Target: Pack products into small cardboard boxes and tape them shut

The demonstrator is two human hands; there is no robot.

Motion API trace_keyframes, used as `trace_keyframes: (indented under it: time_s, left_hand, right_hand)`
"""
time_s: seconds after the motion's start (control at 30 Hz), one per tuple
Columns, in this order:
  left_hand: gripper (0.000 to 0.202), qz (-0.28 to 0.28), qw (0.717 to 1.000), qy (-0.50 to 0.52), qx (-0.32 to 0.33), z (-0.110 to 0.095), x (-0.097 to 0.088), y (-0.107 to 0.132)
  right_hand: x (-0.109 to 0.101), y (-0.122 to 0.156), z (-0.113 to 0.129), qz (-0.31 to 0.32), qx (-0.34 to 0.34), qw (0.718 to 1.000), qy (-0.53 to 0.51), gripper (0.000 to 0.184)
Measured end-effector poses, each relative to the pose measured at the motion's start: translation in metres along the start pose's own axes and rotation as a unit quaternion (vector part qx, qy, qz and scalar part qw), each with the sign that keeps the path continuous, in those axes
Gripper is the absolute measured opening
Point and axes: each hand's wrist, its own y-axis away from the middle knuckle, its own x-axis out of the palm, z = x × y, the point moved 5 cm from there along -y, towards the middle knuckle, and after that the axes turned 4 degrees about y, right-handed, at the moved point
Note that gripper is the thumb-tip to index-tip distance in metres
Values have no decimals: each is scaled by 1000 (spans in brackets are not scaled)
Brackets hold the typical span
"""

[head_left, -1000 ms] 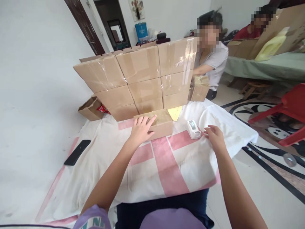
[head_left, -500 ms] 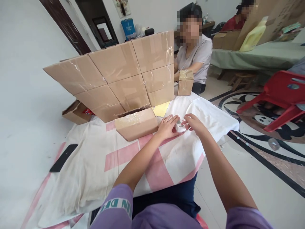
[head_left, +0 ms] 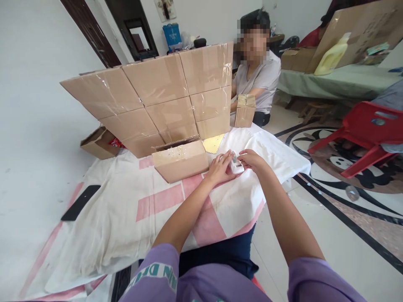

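A small white device (head_left: 236,167) with a dark opening or window on its top rests on the cloth-covered table (head_left: 226,205). My left hand (head_left: 219,169) grips it from the left, fingers along its far side and thumb at the near edge. On its other side is my right hand (head_left: 251,160), with bent fingers at the device's right edge; whether they pinch a small part cannot be made out. To the left of my left hand stands an open-topped cardboard box (head_left: 181,161). Behind the hands lies a yellow sheet (head_left: 213,143).
A wall of taped cardboard boxes (head_left: 166,84) stands across the table. A small carton (head_left: 245,111) sits at the far right corner, near a seated person (head_left: 260,75). A black phone-like slab (head_left: 81,203) lies at left; a red chair (head_left: 362,134) is on the floor at right.
The view has shifted slightly. My right hand's fingers have drawn in closer to the white device's right edge, and the device has turned a little. My left hand keeps its grip.
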Motion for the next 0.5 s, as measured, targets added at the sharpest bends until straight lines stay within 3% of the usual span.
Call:
trace_keyframes:
  time_s: [0.17,0.33,0.5]
  left_hand:
    - [113,20,997,20,-67,-2,8,-6]
    - [121,-17,985,58,-159,-12,19,-13]
    - [116,-43,985,42,-164,-19,18,-10]
  right_hand:
    - [-2,7,-3,-25,-24,999,1,43]
    - [-1,8,-9,-65,-41,997,30,42]
    - [-3,19,-15,-113,-45,991,49,43]
